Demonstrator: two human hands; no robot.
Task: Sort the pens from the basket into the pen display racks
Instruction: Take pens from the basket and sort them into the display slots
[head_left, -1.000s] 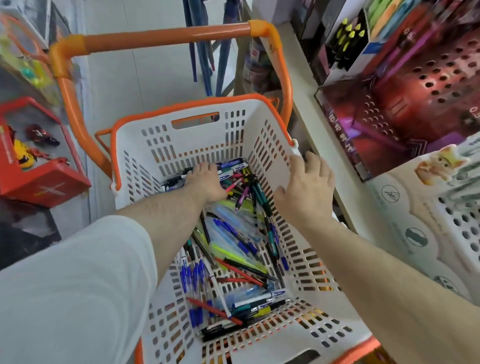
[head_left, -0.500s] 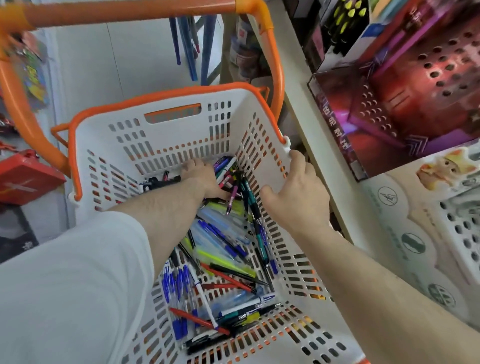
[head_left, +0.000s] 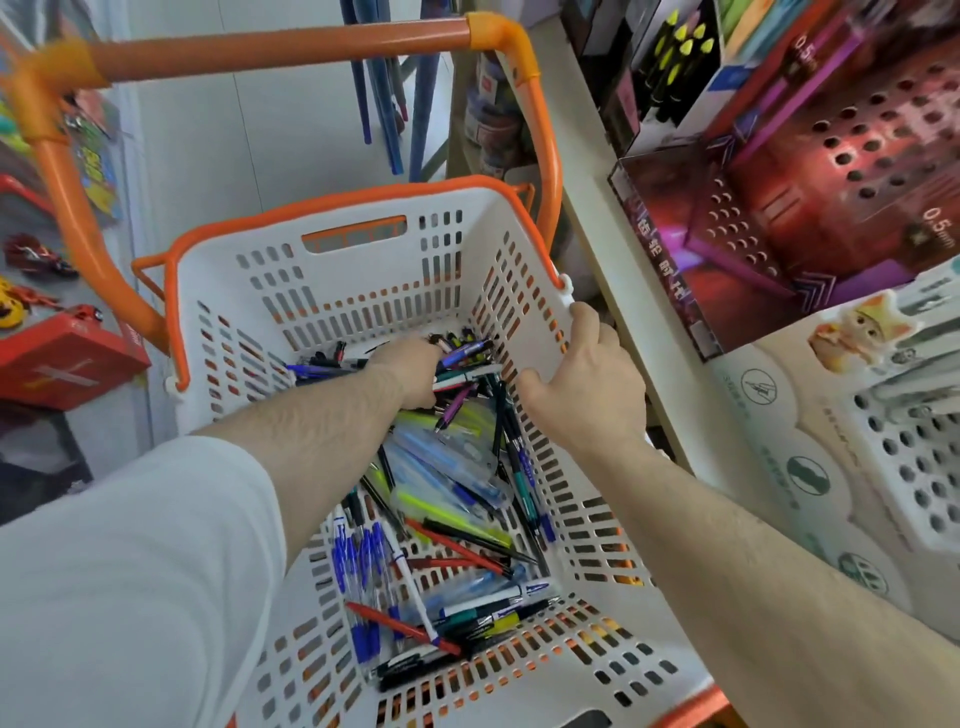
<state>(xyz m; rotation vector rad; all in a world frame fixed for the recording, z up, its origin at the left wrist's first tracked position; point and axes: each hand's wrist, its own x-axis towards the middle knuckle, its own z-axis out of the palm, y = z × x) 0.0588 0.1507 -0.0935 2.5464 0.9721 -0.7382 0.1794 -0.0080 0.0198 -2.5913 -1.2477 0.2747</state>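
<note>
A white basket (head_left: 363, 306) with an orange rim holds a loose pile of pens (head_left: 457, 499) in blue, red, green and black. My left hand (head_left: 408, 371) reaches into the far end of the pile, its fingers curled down among the pens there and its fingertips hidden. A purple pen (head_left: 467, 352) sticks out just beyond it. My right hand (head_left: 587, 389) grips the basket's right wall at the rim, thumb inside. On the shelf to the right stand a red and purple pen rack (head_left: 841, 171) and a white pen rack (head_left: 909, 467), both with rows of holes.
An orange cart handle (head_left: 280, 49) arches over the basket's far side. A black box of yellow-tipped markers (head_left: 675, 67) stands at the back of the shelf. Red boxes with toys (head_left: 62, 358) lie on the left. The shelf edge (head_left: 618, 291) runs close beside the basket.
My left hand has pushed a little farther into the far end of the pile and its fingers have curled down. My right hand stays on the basket's right rim.
</note>
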